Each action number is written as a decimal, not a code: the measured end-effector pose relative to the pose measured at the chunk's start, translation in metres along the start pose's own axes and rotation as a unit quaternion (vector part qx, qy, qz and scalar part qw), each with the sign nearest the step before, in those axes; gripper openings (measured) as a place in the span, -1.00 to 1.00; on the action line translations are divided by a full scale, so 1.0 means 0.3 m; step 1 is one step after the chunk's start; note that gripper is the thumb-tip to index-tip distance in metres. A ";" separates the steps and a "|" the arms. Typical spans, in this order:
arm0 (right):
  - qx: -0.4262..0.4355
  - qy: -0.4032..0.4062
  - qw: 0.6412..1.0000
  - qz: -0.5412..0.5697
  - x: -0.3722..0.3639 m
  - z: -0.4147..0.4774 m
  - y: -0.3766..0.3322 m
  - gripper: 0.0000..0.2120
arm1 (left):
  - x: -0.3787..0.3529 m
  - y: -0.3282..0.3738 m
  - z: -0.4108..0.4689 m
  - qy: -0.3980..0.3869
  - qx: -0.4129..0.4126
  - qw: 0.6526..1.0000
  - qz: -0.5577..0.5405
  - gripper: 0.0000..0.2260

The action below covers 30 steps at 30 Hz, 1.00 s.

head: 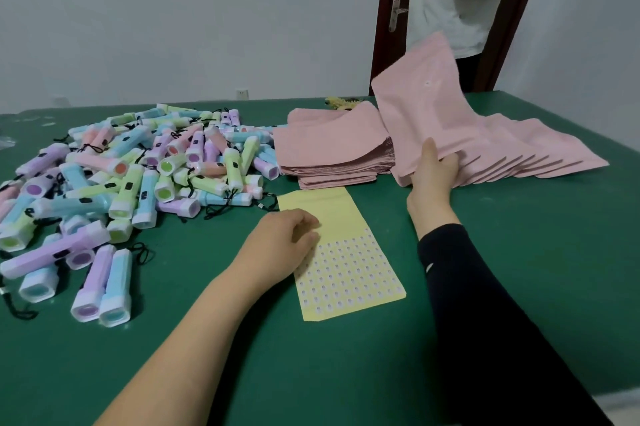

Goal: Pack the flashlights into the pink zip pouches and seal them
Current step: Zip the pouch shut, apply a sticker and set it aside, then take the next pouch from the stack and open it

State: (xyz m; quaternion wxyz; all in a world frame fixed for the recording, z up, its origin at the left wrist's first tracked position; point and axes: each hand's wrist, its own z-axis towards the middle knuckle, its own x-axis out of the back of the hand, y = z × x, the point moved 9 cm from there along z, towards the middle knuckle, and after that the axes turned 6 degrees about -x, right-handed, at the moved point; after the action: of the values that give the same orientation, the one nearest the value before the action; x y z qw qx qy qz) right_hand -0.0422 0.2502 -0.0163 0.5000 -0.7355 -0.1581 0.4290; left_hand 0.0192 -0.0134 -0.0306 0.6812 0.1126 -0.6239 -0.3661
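Left hand (284,245), fingers loosely curled, holding nothing, rests on yellow sticker sheet (346,273). Right hand (433,171) pinches lifted pink pouch (422,103), thumb on front. Pouch stack (332,152) just left of grip; fanned pouches (519,145) right; flashlight pile (121,176) well left.

The small pastel flashlights (138,169) are smooth, shiny plastic. The flat pink zip pouches (332,152) look smooth and matt. The green table cover (519,252) is dull, like felt. The yellow sticker sheet (325,207) is paper. The black sleeve (485,321) is soft cloth.

Plain rm, makeshift packing spot: bare wall (173,10), door (382,45), green table (519,218).
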 end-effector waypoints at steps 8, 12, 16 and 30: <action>0.001 -0.019 1.000 0.008 0.019 0.104 0.022 -0.93 | -0.009 0.003 0.008 -0.004 -0.023 0.999 0.041 -0.79; -0.071 -0.079 0.993 0.044 -0.012 0.122 0.057 -0.77 | -0.010 0.002 0.010 0.001 -0.031 0.999 0.042 -0.79; -0.139 -0.124 0.979 0.077 -0.065 0.124 0.089 -0.71 | -0.016 0.005 0.011 -0.005 -0.033 0.998 0.054 -0.78; -0.157 -0.118 0.973 0.125 -0.028 0.216 0.102 -0.82 | -0.018 0.003 0.010 -0.010 -0.036 0.997 0.063 -0.76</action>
State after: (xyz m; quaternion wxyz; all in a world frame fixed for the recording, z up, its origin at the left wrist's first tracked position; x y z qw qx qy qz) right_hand -0.1043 0.2700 -0.0474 0.2985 -0.7628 -0.1881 0.5419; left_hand 0.0169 -0.0085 -0.0336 0.7005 0.0446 -0.6228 -0.3455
